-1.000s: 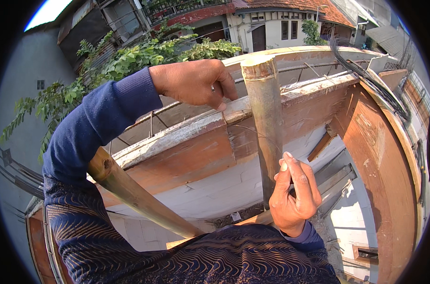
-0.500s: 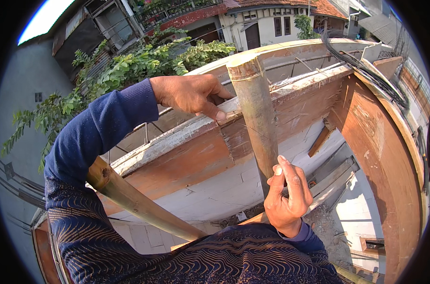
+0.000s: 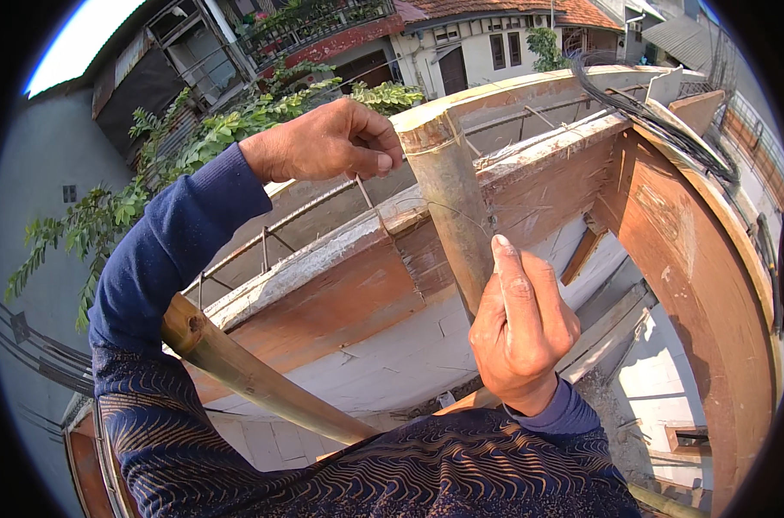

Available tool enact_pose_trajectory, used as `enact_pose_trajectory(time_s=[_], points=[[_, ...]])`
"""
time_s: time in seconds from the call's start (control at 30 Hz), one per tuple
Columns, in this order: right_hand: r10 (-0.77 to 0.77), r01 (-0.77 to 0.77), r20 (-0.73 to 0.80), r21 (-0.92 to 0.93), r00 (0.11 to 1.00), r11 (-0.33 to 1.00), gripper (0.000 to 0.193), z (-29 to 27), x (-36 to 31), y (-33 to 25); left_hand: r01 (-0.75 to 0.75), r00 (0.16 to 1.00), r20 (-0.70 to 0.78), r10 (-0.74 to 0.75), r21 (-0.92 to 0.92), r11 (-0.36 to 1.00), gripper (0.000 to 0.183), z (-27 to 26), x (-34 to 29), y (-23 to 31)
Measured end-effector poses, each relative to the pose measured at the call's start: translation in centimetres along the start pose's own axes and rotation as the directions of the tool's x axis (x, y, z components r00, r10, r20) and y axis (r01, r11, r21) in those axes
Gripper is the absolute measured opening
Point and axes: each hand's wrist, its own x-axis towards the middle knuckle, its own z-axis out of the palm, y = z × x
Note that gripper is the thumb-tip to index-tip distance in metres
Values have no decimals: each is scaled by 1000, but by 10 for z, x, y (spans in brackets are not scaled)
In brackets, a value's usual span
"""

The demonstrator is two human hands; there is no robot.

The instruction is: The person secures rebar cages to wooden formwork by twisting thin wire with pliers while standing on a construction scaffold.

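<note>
A thick bamboo pole (image 3: pixel 448 186) stands upright against the wooden formwork board (image 3: pixel 349 306), its cut top level with my left hand. My left hand (image 3: pixel 327 142) is raised just left of the pole top, above the formwork's edge, fingers curled in a pinch; what they hold is too small to make out. A thin wire (image 3: pixel 465 213) crosses the front of the pole and runs towards the fingertips of my right hand (image 3: pixel 525 324). That hand is closed in a pinch on the wire, in front of the pole's right side.
A second bamboo pole (image 3: pixel 262 371) slants below my left arm. Steel reinforcing bars (image 3: pixel 267 246) lie inside the formwork trough. A curved wooden panel (image 3: pixel 689 285) rises at the right, with a black cable bundle (image 3: pixel 659 125) over its top. Leafy branches (image 3: pixel 228 129) hang beyond.
My left hand has lifted off the formwork edge, up and slightly left. My right hand has risen beside the pole, still pinched. The view has shifted slightly.
</note>
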Motion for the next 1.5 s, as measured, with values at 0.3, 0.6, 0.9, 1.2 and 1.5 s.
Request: enact_pose_trajectory(time_s=[0.3,0.6,0.9,1.2,1.5], points=[[59,-56,-23,103,998,993,34,-6,-23,1,-121,990,100,101,214,969,72,33,4,21],[146,-151,37,175,989,973,37,-41,-65,0,-125,929,-203,310,616,778,49,87,5,9],[268,-257,-12,241,963,936,40,-53,-74,11,-160,902,-326,284,358,920,37,91,9,15],[420,-405,-55,178,906,897,29,-60,-61,21,-164,910,-274,311,450,878,42,85,9,7],[732,-637,105,585,674,502,14,-26,-44,42,-147,988,57,142,85,986,59,40,8,25]])
